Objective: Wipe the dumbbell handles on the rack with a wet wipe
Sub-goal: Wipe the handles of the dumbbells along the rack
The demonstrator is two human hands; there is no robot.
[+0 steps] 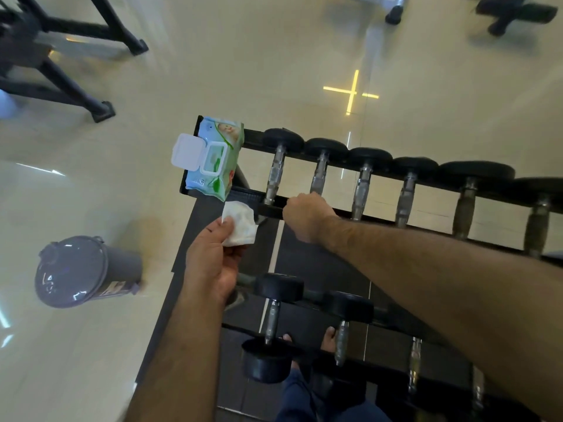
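White crumpled wet wipe [239, 223] pinched in left hand [213, 257] — right hand [306, 216] fisted on black rack's front rail [271, 210], beside chrome dumbbell handle [274, 175].

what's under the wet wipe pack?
The blue-green plastic wet wipe pack, white flip lid open, sits on the left end of the black metal dumbbell rack's top tier. The rack surface directly beneath it is covered.

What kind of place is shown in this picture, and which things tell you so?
Most likely a gym or fitness room. A black metal two-tier rack holds a row of black dumbbells with chrome handles, dark metal equipment frames stand on the glossy cream tiled floor, and the left hand holds a white wet wipe.
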